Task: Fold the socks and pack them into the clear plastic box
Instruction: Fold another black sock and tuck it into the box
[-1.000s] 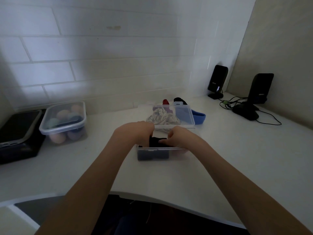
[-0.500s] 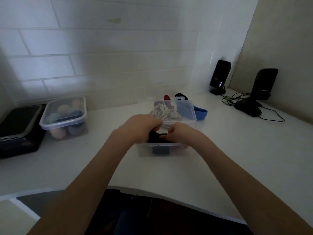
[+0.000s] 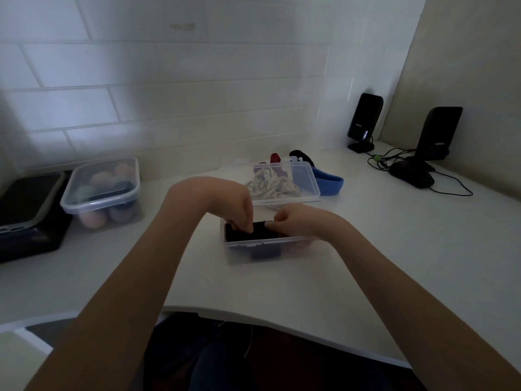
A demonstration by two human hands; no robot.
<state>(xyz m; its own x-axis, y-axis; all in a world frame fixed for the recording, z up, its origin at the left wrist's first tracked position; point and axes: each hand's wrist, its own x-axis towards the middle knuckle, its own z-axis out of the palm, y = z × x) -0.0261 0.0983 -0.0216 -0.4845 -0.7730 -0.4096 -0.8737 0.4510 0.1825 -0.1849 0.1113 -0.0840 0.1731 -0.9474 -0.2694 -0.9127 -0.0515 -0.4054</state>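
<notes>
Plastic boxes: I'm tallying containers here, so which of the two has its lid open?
The clear box under both hands, lid swung back. The box of coloured balls at left is closed.

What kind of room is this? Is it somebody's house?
Probably a desk corner in a home. A white desk meets a white brick wall, two black speakers with cables stand in the corner, and the hands pack socks into a clear plastic box.

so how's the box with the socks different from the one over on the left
The clear plastic box stands open, lid tipped back; the lidded container is closed. The box holds a dark sock that both hands press in; the container holds pastel balls and stands untouched. Both are see-through plastic on the white counter.
</notes>
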